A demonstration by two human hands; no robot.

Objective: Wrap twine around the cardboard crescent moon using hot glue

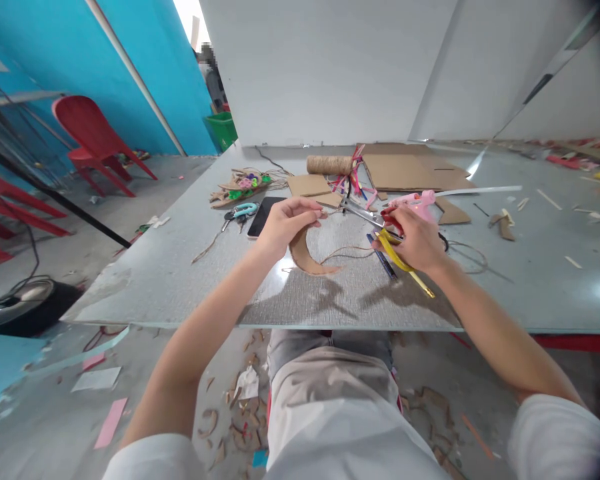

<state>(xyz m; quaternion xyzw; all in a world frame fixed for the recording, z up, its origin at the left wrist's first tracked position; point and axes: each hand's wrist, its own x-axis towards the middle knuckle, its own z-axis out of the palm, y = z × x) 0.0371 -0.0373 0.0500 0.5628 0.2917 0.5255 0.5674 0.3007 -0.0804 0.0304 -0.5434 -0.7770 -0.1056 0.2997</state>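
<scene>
- Table (180,267): grey work surface; everything listed lies on it.
- Cardboard sheets (405,170): flat at the far side, well apart from both hands.
- Right hand (417,240): closed around the yellow strip, just right of the crescent.
- Left hand (285,227): fingers pinched shut on the crescent's upper tip.
- Cardboard crescent (305,257): at the table's near middle, lower tip resting on the surface. Probably steadiest if that tip remains down.
- Glue gun (415,200): pink, just behind the right hand; fingers are best held clear of the nozzle.
- Yellow strip (403,263): its free end trails toward the near edge.
- Twine strand (350,252): slack between crescent and right hand; light tension would likely prevent tangling.
</scene>
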